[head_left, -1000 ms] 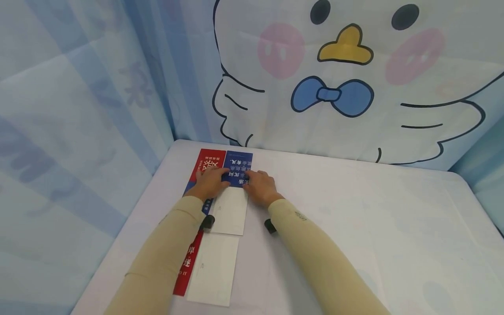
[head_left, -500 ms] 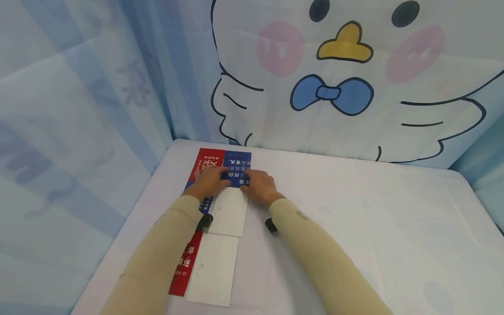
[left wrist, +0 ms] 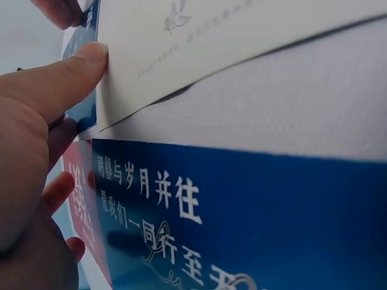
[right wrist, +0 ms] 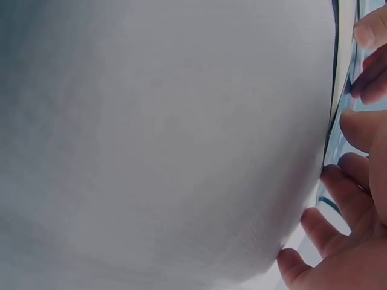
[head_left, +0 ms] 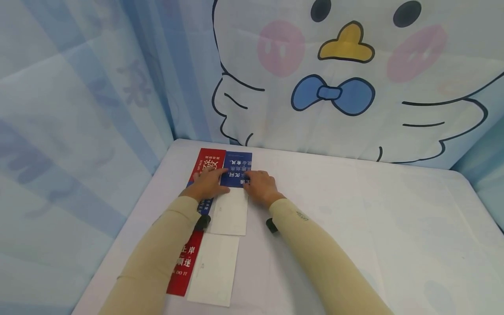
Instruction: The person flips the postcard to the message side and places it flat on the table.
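Note:
A dark blue postcard with white lettering lies at the far left of the table between both hands. My left hand touches its left side, thumb extended near its front corner. In the left wrist view that thumb presses where the blue card meets a cream card. My right hand has thumb and forefinger at the blue card's right edge; its other fingers rest spread on the tabletop. Under the left hand, a red-and-blue card is partly covered.
In front of the cream card, a second cream card lies end to end with it. Left of that is a red card, partly hidden by the left sleeve. A cartoon-printed curtain hangs behind the white table.
My left hand has shifted slightly left and toward me along the card edge. The nearer cream card has slid marginally right. The right hand stays nearly still.

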A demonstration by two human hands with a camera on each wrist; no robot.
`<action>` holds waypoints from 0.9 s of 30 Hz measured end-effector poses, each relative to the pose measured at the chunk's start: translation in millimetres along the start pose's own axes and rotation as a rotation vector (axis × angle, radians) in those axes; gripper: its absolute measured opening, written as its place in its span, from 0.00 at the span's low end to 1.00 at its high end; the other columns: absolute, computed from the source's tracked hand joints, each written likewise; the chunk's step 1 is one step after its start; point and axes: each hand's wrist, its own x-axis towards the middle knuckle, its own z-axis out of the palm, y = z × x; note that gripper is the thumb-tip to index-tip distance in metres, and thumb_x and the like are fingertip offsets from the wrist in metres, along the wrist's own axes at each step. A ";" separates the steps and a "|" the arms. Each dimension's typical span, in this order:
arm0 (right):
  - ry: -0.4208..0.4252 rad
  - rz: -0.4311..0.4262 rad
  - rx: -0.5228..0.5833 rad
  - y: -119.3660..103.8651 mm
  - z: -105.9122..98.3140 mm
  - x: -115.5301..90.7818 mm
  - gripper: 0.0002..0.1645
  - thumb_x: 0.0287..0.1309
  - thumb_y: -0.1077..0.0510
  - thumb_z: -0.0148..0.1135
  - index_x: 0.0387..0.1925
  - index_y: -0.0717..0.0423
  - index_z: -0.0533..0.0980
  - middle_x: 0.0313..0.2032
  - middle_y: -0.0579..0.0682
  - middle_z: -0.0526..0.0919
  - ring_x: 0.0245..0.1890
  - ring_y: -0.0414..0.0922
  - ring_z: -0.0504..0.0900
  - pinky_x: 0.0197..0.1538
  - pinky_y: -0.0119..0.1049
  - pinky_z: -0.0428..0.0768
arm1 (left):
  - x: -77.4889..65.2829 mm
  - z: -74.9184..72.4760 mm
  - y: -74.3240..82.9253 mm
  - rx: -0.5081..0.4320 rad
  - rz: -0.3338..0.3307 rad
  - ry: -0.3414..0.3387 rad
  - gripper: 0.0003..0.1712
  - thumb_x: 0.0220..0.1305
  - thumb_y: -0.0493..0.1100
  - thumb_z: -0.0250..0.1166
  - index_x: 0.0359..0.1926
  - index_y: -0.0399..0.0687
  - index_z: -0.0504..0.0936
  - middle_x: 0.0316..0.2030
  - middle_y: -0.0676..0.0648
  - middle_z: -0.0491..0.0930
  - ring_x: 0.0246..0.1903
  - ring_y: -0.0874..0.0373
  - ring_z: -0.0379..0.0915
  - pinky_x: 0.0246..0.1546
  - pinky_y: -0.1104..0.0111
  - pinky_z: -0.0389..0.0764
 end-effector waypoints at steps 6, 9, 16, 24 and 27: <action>-0.006 0.012 0.004 -1.9 -1.1 -0.7 0.33 0.72 0.47 0.56 0.73 0.52 0.65 0.71 0.53 0.68 0.72 0.54 0.61 0.70 0.54 0.61 | 0.1 -0.7 -0.1 -0.012 -0.007 -0.018 0.43 0.64 0.54 0.68 0.76 0.55 0.63 0.74 0.36 0.56 0.73 0.39 0.42 0.68 0.35 0.45; -0.001 0.015 0.004 -3.1 -1.3 -1.1 0.33 0.71 0.47 0.57 0.73 0.52 0.65 0.71 0.53 0.68 0.71 0.54 0.61 0.70 0.54 0.61 | 1.8 1.2 0.2 -0.013 0.000 0.009 0.39 0.66 0.53 0.66 0.75 0.54 0.64 0.73 0.36 0.58 0.73 0.39 0.42 0.69 0.36 0.45; 0.005 0.021 -0.011 -4.5 -0.7 -0.7 0.31 0.73 0.46 0.54 0.72 0.51 0.66 0.70 0.52 0.69 0.71 0.54 0.62 0.69 0.54 0.63 | 6.6 5.4 2.7 0.004 0.031 0.107 0.34 0.68 0.51 0.66 0.72 0.50 0.70 0.70 0.37 0.65 0.73 0.41 0.46 0.69 0.37 0.41; -0.017 0.004 -0.017 -0.5 -3.7 -0.6 0.30 0.74 0.48 0.53 0.73 0.49 0.66 0.69 0.52 0.70 0.70 0.54 0.63 0.68 0.54 0.64 | 6.2 5.1 3.6 0.015 0.025 0.096 0.36 0.67 0.52 0.67 0.72 0.50 0.69 0.70 0.37 0.65 0.73 0.40 0.46 0.69 0.36 0.40; -0.020 0.003 -0.002 0.4 -4.5 -0.4 0.30 0.73 0.48 0.54 0.72 0.49 0.66 0.69 0.52 0.70 0.70 0.54 0.63 0.68 0.54 0.64 | 5.3 4.3 4.4 0.025 0.032 0.094 0.36 0.67 0.52 0.67 0.72 0.50 0.69 0.69 0.38 0.67 0.73 0.40 0.47 0.69 0.36 0.40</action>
